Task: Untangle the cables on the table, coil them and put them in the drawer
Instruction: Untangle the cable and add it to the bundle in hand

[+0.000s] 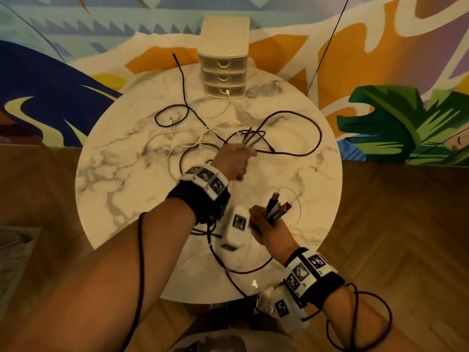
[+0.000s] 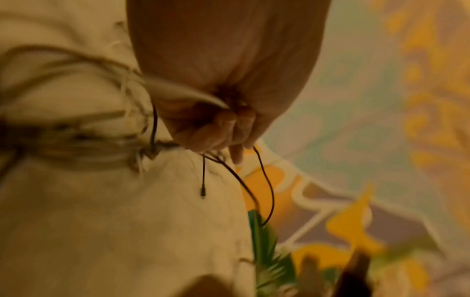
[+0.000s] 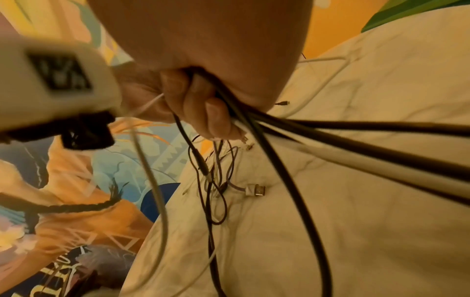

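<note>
Cables [image 1: 279, 128]: dark and white, lying tangled in loops across the centre and upper half of the table [image 1: 121, 199] in the head view, one dark end trailing off toward the upper left, one white end lying just before the drawers [image 1: 224, 77]. Left hand [image 1: 234, 161]: reaching into the middle of the frame, fingers [image 2: 223, 128] curling round several thin dark strands and lifting them off the marble. Right hand [image 1: 266, 224]: sitting at lower centre-right, clenching a bundle of plug ends [image 1: 278, 207] that are pointing upward; the right wrist view is showing dark and white leads fanning out of the fist. Drawers: a small three-tier unit standing at the top centre edge of the table, all three appearing closed. Step in hand, as judged: untangling, with ends being gathered in one fist; no coiling begun. Next move, as judged: drawing the left hand's strands free of the crossing loops, one cable at a time, avoiding tightening knots.
</note>
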Tool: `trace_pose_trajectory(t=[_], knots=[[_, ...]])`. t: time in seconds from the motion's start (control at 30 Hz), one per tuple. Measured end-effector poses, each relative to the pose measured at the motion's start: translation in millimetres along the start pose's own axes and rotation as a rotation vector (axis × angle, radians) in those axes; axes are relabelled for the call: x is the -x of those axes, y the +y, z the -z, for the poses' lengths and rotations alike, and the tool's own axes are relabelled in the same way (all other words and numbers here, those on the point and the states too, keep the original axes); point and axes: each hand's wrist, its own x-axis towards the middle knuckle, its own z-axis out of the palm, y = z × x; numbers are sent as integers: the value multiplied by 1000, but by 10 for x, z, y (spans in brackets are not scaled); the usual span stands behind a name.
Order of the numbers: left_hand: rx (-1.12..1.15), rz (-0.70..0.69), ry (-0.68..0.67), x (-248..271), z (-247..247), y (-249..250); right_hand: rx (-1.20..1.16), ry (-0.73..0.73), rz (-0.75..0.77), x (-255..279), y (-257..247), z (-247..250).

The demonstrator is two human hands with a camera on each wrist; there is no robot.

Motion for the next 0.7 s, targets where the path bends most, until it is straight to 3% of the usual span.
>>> trace_pose_trajectory(t=[0.07,0.13,0.23,0.37,0.57,0.7], knots=[[-311,-150,-108,122,19,-32,77,73,-25,-47,8,69],[-294,-215,-188,220,79,-56,92,173,-18,-108,-47,180],[-232,-261,-195,342,178,-138,-218,259,-14,-202,-124,286],[-597,-305,-351,454,160,-362,-312,259,-40,-235,-184,257],[-804,-385,-274,435,256,-546,-331,156,-86,-242,-170,285],[-754,-424,-190,428,227,-509,-274,136,-108,-197,-160,276]])
